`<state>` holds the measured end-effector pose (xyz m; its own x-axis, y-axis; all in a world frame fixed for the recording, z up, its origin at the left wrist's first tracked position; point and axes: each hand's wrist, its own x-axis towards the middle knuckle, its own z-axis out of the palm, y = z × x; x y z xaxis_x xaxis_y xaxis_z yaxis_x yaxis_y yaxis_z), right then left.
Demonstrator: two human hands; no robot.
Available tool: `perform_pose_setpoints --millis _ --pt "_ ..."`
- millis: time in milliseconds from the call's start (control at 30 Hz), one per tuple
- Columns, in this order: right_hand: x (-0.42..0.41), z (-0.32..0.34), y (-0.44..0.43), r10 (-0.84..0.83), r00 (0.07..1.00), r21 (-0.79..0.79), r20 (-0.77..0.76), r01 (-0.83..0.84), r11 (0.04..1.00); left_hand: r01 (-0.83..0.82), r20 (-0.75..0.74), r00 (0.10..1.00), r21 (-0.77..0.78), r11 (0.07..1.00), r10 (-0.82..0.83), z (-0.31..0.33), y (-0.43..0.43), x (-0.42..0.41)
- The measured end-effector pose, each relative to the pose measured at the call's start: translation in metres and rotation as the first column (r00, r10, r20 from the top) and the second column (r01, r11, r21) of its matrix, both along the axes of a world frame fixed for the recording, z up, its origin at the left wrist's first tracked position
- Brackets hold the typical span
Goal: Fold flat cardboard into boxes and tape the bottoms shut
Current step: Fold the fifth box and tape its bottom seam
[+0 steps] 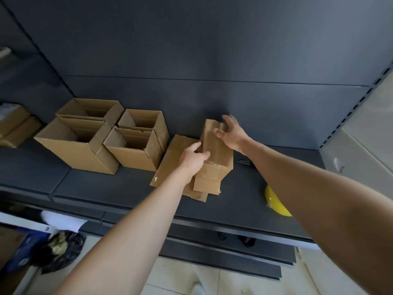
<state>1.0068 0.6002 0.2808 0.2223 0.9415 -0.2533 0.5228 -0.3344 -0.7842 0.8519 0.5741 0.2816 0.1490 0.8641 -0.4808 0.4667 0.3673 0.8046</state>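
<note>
A small brown cardboard box (214, 165) lies tilted on a stack of flat cardboard (170, 160) in the middle of the dark shelf (119, 188). My left hand (192, 159) grips the box's left side, thumb on its upper face. My right hand (230, 133) is at the box's far upper end, fingers spread, thumb touching the top flap. A yellow tape roll (275, 202) sits on the shelf to the right, partly hidden behind my right forearm.
Several folded open-topped boxes (76, 143) (136, 150) stand in a group at the left of the shelf. More cardboard (14, 126) lies on the far left. A small dark tool (244, 161) rests right of the box. Below left are a black bag (59, 250) and clutter.
</note>
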Motion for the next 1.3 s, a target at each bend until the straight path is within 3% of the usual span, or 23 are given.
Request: perform_pose_setpoints --millis 100,200,300,433,600,833,933,1067,1167,1300 --pt "0.003 0.013 0.016 0.064 0.995 -0.093 0.071 -0.057 0.994 -0.046 0.011 0.999 -0.248 0.968 0.050 0.015 -0.001 -0.001" --pt "-0.003 0.018 0.019 0.088 0.984 -0.099 0.154 -0.073 0.992 -0.175 0.159 0.949 -0.457 0.872 0.273 0.024 -0.003 -0.003" --pt "-0.018 0.015 0.010 0.063 0.982 -0.045 0.178 -0.056 0.997 -0.282 0.188 0.883 -0.521 0.806 0.430 0.025 -0.008 -0.005" --pt "-0.026 0.015 -0.001 -0.015 0.995 0.027 0.096 0.012 1.000 -0.354 0.142 0.854 -0.548 0.758 0.501 0.031 -0.014 -0.003" --pt "-0.002 0.027 -0.017 -0.097 0.987 -0.009 0.129 0.099 0.995 -0.358 0.089 0.894 -0.449 0.819 0.439 0.040 -0.028 0.016" --pt "0.030 0.057 -0.044 -0.273 0.947 -0.045 0.166 0.284 0.958 -0.276 0.183 0.918 -0.345 0.897 0.353 0.051 -0.039 0.040" --pt "0.048 0.055 -0.062 -0.344 0.939 -0.033 0.006 0.344 0.939 -0.265 0.195 0.936 -0.157 0.951 0.293 0.047 -0.039 0.044" --pt "0.059 0.046 -0.088 -0.407 0.868 -0.141 -0.286 0.381 0.914 -0.187 0.134 0.974 0.033 0.982 0.181 0.045 -0.046 0.044" --pt "0.068 0.042 -0.103 -0.423 0.755 -0.251 -0.502 0.341 0.906 -0.155 0.143 0.980 0.115 0.981 0.138 0.043 -0.048 0.046" --pt "0.075 0.034 -0.116 -0.424 0.686 -0.306 -0.591 0.297 0.905 -0.237 0.285 0.937 0.089 0.967 0.204 0.040 -0.053 0.044"
